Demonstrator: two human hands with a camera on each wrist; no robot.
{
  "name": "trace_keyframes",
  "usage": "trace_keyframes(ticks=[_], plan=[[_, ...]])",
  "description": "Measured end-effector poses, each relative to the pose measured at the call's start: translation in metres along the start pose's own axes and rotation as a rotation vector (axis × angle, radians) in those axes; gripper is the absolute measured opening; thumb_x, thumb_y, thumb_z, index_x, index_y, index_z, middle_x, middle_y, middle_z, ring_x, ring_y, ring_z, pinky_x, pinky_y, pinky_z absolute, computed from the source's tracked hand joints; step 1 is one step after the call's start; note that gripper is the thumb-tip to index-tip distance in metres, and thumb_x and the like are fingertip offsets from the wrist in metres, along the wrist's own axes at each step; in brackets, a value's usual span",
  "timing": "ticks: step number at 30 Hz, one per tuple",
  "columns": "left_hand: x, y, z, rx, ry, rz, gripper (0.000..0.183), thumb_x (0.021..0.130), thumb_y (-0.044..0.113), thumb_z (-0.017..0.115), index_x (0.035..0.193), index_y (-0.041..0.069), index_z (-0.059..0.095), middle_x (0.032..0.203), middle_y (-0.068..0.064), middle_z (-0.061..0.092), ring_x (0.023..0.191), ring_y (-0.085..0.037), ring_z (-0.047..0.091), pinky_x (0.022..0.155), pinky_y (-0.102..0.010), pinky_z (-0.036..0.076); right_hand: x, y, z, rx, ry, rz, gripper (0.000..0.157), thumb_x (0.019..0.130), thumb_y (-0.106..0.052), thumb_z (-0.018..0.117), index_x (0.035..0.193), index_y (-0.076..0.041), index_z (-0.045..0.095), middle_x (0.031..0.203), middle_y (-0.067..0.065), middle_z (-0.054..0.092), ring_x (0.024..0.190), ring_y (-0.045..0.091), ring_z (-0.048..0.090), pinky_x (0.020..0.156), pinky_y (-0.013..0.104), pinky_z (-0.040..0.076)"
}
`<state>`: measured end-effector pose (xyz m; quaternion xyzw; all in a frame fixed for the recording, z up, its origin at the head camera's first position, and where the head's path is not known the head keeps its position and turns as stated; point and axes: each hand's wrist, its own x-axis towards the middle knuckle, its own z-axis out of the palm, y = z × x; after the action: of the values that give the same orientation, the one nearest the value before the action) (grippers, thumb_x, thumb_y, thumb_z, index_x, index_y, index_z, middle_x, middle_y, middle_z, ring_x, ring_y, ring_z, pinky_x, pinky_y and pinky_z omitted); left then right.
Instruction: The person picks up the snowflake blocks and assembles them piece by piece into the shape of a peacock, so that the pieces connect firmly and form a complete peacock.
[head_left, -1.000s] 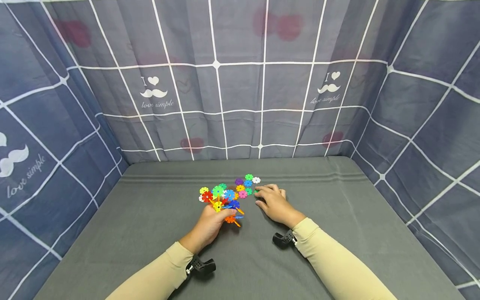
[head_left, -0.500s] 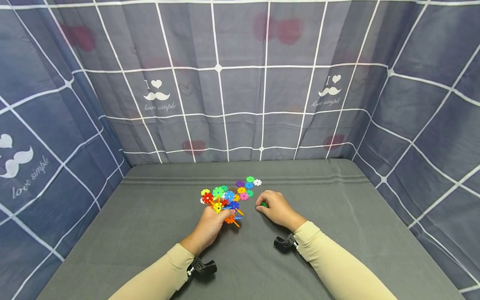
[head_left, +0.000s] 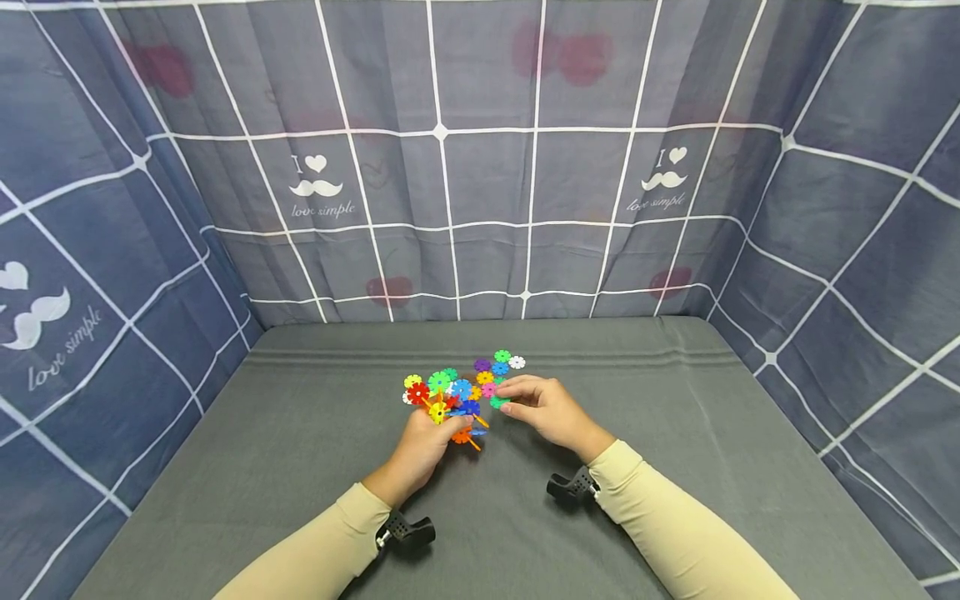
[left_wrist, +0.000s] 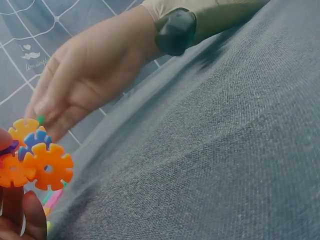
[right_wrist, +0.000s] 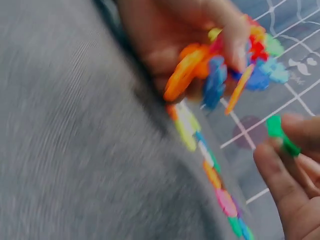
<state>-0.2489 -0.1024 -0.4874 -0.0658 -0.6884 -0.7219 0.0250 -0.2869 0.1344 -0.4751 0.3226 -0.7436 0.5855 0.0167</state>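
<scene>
A joined cluster (head_left: 461,389) was gripped by the left hand (head_left: 418,444), an unattached green disc (right_wrist: 282,136) pinched by the right hand (head_left: 553,412), more discs (head_left: 485,377) left.

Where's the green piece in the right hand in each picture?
Head: the green piece is below centre, slightly right.
Left wrist: green piece far left, halfway down, mostly hidden.
Right wrist: green piece right side, below middle.
Shared landmark: the colourful bunch in the left hand.

Head view evenly lit, clear; right wrist view blurred.
</scene>
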Motion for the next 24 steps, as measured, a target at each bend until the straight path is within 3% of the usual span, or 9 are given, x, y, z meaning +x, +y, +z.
trace_keyframes(ticks=[6, 13, 20, 24], plan=[[-0.002, 0.003, 0.001, 0.038, 0.000, -0.004, 0.027, 0.084, 0.004, 0.083, 0.107, -0.006, 0.073, 0.094, -0.007, 0.074, 0.084, -0.015, 0.065, 0.076, -0.026, 0.054, -0.001, -0.013, 0.002, 0.178, -0.023, -0.007, 0.023, 0.091, 0.007, 0.079, 0.114, 0.006, 0.077, 0.122, 0.034, 0.067, 0.109, 0.028, 0.071, 0.089, 0.037, 0.059], [-0.003, 0.005, -0.001, 0.032, -0.028, 0.002, 0.029, 0.086, 0.008, 0.084, 0.111, -0.005, 0.074, 0.099, -0.008, 0.076, 0.087, -0.015, 0.066, 0.077, -0.026, 0.055, -0.003, -0.018, 0.009, 0.174, -0.019, 0.001, 0.020, 0.089, 0.010, 0.080, 0.108, 0.008, 0.077, 0.116, 0.023, 0.072, 0.103, 0.026, 0.072, 0.084, 0.035, 0.060], [-0.001, 0.002, -0.004, -0.054, -0.081, 0.033, 0.033, 0.090, 0.009, 0.084, 0.117, -0.006, 0.072, 0.108, -0.012, 0.076, 0.094, -0.020, 0.070, 0.084, -0.031, 0.058, -0.004, -0.017, 0.011, 0.220, -0.027, 0.034, 0.020, 0.089, 0.008, 0.080, 0.109, 0.007, 0.077, 0.117, 0.020, 0.073, 0.106, 0.028, 0.071, 0.086, 0.037, 0.060], [0.000, 0.003, -0.005, -0.114, -0.128, 0.043, 0.042, 0.091, 0.006, 0.082, 0.124, -0.012, 0.065, 0.113, -0.014, 0.074, 0.100, -0.023, 0.070, 0.089, -0.033, 0.057, -0.004, -0.015, 0.008, 0.241, -0.054, 0.033, 0.020, 0.091, 0.007, 0.079, 0.111, 0.006, 0.078, 0.118, 0.018, 0.073, 0.110, 0.030, 0.070, 0.087, 0.039, 0.060]])
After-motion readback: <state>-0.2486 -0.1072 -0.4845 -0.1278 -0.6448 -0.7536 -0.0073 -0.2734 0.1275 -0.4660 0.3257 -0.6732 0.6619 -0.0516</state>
